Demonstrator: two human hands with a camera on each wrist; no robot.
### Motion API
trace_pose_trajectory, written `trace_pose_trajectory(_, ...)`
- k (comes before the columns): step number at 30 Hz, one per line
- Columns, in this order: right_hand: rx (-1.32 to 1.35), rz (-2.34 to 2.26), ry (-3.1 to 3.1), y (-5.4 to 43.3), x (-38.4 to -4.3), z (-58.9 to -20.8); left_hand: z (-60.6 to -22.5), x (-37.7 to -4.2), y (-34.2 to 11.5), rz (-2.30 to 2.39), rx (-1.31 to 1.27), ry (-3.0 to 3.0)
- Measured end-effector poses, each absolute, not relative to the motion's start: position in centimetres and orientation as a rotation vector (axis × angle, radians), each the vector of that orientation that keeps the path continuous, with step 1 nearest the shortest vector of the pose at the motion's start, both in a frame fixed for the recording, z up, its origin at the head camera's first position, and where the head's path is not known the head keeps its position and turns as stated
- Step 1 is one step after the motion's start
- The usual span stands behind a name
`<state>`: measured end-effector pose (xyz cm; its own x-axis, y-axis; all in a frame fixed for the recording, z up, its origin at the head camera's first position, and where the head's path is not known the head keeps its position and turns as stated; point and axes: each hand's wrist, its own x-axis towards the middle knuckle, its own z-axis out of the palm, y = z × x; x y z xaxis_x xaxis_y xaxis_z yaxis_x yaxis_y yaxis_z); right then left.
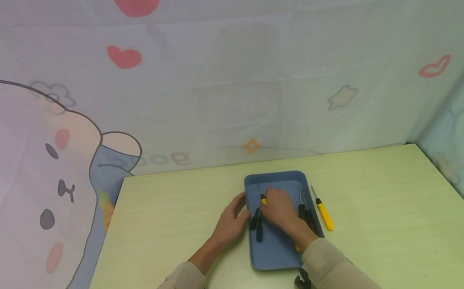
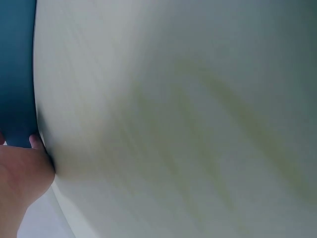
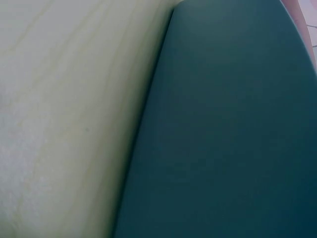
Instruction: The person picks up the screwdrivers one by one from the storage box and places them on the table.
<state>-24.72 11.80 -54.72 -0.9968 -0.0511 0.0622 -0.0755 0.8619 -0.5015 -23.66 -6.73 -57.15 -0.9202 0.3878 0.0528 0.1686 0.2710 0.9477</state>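
Observation:
A blue tray (image 1: 274, 256) lies lengthwise on the table. Inside it my right hand (image 1: 278, 207) holds a screwdriver (image 1: 263, 196) with a yellow handle, its shaft pointing away; the fingers hide most of the handle. Against the tray's left wall rests my left hand (image 1: 230, 222), with fingers along the outside and thumb at the rim. In the left wrist view part of that hand (image 2: 22, 173) touches the wall. Black-handled screwdrivers (image 1: 259, 231) lie left of my right hand, and more (image 1: 310, 218) lie right of it. A yellow piece (image 1: 297, 248) shows partly behind the right wrist.
Just right of the tray, a yellow-handled screwdriver (image 1: 324, 216) lies on the pale wooden table (image 1: 387, 220). A printed cloth (image 1: 223, 89) hangs behind the table's back edge. The right wrist view shows only the tray's outer wall (image 3: 218, 124) and tabletop.

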Motion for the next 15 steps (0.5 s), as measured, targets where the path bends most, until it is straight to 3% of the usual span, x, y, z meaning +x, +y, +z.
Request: trace_pose_trajectory(15,0.075,0.847,-2.989,11.82,-24.71,-54.99,-57.25,-23.71,-6.70,1.701,0.510,2.357)
